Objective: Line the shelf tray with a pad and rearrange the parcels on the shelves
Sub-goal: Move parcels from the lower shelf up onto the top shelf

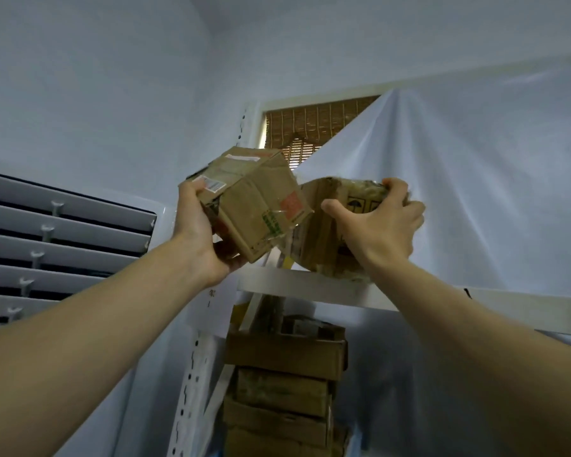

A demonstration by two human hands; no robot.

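Bare forearms reach overhead as the left hand [200, 225] grips a tilted cardboard parcel [257, 202] clear of the top shelf [310, 286], apparently making room, while the right hand [381, 225] clasps a second parcel [323, 239] resting there.

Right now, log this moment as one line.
left hand: grips labelled cardboard box | right hand: grips worn cardboard box on white shelf

Brown cardboard box [257, 199] bearing an orange-red sticker and a green-printed label. Right of it, a tan box [330, 225] with black handling symbols. Behind that box, a white cloth [475, 179]; above it, a brown slatted bamboo blind [310, 127]. Below, a white shelf [310, 288].
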